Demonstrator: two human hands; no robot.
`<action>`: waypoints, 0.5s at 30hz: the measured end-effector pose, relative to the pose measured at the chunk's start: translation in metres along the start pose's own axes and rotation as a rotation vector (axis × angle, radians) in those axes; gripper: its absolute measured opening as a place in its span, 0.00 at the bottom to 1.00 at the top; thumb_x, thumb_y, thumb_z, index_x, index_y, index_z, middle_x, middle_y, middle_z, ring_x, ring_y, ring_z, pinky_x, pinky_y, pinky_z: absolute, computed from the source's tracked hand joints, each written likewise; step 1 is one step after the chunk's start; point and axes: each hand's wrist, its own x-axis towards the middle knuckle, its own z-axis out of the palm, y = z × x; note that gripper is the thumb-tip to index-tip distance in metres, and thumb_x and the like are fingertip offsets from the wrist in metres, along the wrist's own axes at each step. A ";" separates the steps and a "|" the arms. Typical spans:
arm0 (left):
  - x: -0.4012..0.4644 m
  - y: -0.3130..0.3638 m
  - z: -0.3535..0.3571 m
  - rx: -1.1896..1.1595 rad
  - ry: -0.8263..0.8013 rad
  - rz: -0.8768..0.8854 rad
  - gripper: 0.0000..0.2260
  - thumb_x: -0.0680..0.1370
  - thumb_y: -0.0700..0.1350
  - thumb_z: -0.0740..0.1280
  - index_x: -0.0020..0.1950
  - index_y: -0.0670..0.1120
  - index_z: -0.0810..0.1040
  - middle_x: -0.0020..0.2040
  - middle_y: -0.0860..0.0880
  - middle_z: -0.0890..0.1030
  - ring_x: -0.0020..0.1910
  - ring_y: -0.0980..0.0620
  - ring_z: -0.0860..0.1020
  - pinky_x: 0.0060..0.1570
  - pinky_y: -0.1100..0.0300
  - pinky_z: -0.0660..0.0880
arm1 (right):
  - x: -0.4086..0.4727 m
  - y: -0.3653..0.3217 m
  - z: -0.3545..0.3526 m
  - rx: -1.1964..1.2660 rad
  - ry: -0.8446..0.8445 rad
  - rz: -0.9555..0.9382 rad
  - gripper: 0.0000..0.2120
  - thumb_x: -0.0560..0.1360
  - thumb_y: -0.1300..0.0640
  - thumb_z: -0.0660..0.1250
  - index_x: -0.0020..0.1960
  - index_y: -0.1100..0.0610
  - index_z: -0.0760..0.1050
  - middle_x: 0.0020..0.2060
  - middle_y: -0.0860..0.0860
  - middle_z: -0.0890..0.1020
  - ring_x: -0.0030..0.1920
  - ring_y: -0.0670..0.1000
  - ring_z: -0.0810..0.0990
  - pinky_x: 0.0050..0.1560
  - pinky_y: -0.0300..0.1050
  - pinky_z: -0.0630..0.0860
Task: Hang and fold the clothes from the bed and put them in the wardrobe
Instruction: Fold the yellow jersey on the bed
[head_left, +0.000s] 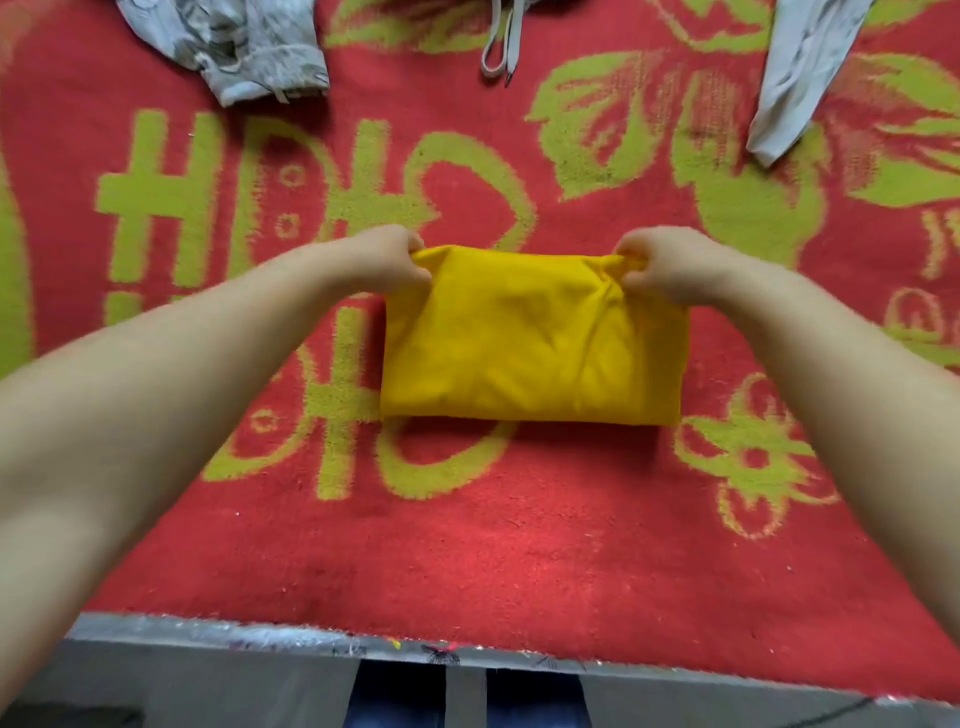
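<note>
A yellow garment (530, 343), folded into a compact rectangle, lies in the middle of the bed on a red blanket (467, 545) with yellow-green patterns. My left hand (387, 260) pinches its far left corner. My right hand (657, 262) pinches its far right corner, where the cloth bunches into wrinkles. Both forearms reach in from the near edge of the bed. The near edge of the garment lies flat on the blanket.
A grey patterned garment (234, 47) lies at the far left. A grey drawstring (501, 49) hangs down from a piece at the top middle. Another pale grey garment (800, 73) lies at the far right. The bed's near edge (311, 636) runs along the bottom.
</note>
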 end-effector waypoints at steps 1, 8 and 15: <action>0.003 0.002 0.010 0.085 0.152 -0.023 0.17 0.78 0.47 0.64 0.65 0.42 0.72 0.55 0.43 0.77 0.51 0.44 0.76 0.46 0.53 0.73 | 0.002 -0.002 0.006 -0.017 0.138 0.026 0.19 0.77 0.61 0.62 0.67 0.58 0.70 0.61 0.61 0.75 0.61 0.61 0.74 0.57 0.53 0.71; -0.059 0.016 0.136 0.422 0.400 0.453 0.42 0.73 0.62 0.62 0.77 0.53 0.40 0.79 0.41 0.47 0.78 0.42 0.46 0.70 0.33 0.47 | -0.075 -0.035 0.109 -0.262 0.206 -0.224 0.48 0.69 0.49 0.66 0.78 0.45 0.38 0.78 0.56 0.40 0.76 0.61 0.36 0.69 0.72 0.42; -0.039 0.014 0.159 0.401 0.379 0.335 0.41 0.76 0.42 0.60 0.73 0.56 0.30 0.73 0.47 0.28 0.75 0.44 0.32 0.68 0.31 0.45 | -0.054 -0.033 0.142 -0.355 0.248 -0.036 0.45 0.76 0.54 0.64 0.74 0.40 0.31 0.78 0.55 0.42 0.75 0.69 0.43 0.66 0.77 0.45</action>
